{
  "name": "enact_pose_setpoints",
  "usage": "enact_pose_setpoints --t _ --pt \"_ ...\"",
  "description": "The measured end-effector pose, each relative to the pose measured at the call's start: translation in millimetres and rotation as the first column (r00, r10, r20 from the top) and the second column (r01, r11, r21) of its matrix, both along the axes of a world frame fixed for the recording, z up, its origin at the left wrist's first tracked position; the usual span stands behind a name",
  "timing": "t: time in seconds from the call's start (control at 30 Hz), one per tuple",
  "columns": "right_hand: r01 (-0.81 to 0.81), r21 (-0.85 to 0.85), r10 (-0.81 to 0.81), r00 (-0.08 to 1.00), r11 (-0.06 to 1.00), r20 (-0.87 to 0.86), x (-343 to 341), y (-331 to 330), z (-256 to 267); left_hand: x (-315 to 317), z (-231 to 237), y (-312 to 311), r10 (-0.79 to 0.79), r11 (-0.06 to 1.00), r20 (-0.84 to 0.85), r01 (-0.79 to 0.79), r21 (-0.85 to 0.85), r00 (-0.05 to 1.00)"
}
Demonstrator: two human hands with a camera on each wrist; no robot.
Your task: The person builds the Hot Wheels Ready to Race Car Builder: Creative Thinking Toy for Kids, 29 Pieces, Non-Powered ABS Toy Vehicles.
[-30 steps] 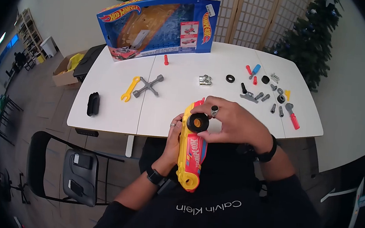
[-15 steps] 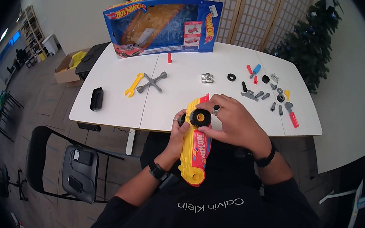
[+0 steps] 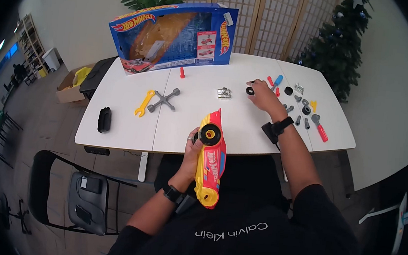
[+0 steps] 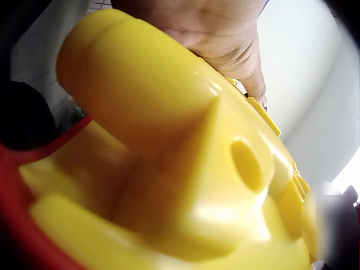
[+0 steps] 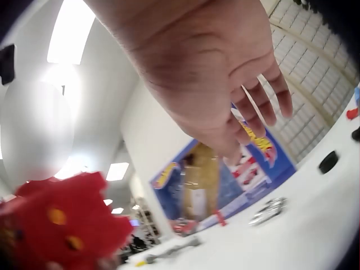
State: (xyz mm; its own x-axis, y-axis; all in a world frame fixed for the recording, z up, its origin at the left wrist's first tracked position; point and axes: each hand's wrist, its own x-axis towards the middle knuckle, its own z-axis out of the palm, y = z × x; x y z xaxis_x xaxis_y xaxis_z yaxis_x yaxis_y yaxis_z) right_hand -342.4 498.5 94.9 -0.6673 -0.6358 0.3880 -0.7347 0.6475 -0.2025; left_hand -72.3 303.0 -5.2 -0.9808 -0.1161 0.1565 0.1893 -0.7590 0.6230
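My left hand (image 3: pixel 191 155) grips a red and yellow toy car (image 3: pixel 210 164), held on end in front of the table's near edge. A black wheel (image 3: pixel 210 134) with a yellow hub sits at the car's upper end; the lower wheel spot shows a bare yellow socket. Up close in the left wrist view is the car's yellow underside (image 4: pixel 185 185). My right hand (image 3: pixel 263 97) reaches over the table with loosely extended fingers near a black tyre (image 3: pixel 250 91). In the right wrist view, the tyre (image 5: pixel 328 162) lies on the tabletop, apart from the fingers.
A blue toy box (image 3: pixel 170 39) stands at the back of the table. On the left lie a yellow wrench (image 3: pixel 144 103), a grey cross wrench (image 3: pixel 163 100) and a black part (image 3: pixel 104 119). Silver parts (image 3: pixel 224 93) sit mid-table; a red-handled screwdriver (image 3: pixel 320 128) and several bolts lie right.
My right hand has let go of the car's wheel and moved forward and right to the loose tyre. My left hand still holds the car, with the wheel staying on it.
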Motion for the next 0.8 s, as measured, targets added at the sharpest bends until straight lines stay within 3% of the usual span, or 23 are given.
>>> enact_pose_setpoints --t 0.07,0.13,0.23,0.37,0.47,0.5,0.57,0.63,0.67,0.73,0.8 --pt "-0.021 0.042 0.022 0.999 0.999 -0.023 -38.4 1.1 -18.3 -1.2 0.7 -2.5 0.015 1.000 -0.006 -0.015 -0.004 1.000" --pt "0.022 0.152 -0.035 0.996 0.988 0.082 -64.0 -0.2 -29.8 -0.3 2.5 -4.5 0.000 1.000 0.021 -0.001 0.030 1.000" --pt "-0.018 0.183 -0.014 0.985 0.983 0.171 -90.6 -5.3 -38.2 -4.5 -3.8 -8.8 0.016 0.999 -0.012 -0.016 0.036 1.000" --pt "0.058 0.241 -0.098 0.982 0.969 0.160 -34.4 -19.6 8.9 -3.0 6.2 -12.1 0.034 0.999 -0.030 -0.034 0.011 0.999" --pt "-0.057 -0.157 0.109 0.932 0.986 0.346 27.9 -31.4 52.8 -1.0 14.3 -14.1 0.080 0.997 0.001 -0.080 0.001 0.997" --pt "-0.100 -0.311 0.222 0.894 0.945 0.390 60.6 -33.5 67.3 -0.8 16.0 -14.5 0.089 0.996 0.008 -0.089 0.010 0.996" --pt "-0.336 -0.470 0.502 0.814 0.816 0.291 113.5 -34.2 86.2 -0.9 18.4 -15.5 0.092 0.996 -0.001 -0.092 0.000 0.996" --pt "-0.466 -0.384 0.580 0.769 0.797 0.269 160.5 -30.7 103.3 -3.3 18.0 -16.8 0.091 0.996 0.005 -0.091 0.005 0.996" --pt "-0.503 -0.305 0.570 0.798 0.809 0.195 174.3 -31.3 99.7 -5.9 17.8 -16.1 0.109 0.993 -0.028 -0.110 -0.038 0.994" --pt "-0.501 -0.194 0.526 0.843 0.843 0.109 190.2 -31.4 88.1 -3.7 14.4 -15.5 0.106 0.991 -0.050 -0.109 -0.073 0.993" --pt "-0.490 -0.222 0.519 0.849 0.843 0.098 195.6 -33.7 83.6 -3.6 12.8 -13.8 0.117 0.990 -0.031 -0.119 -0.080 0.993"
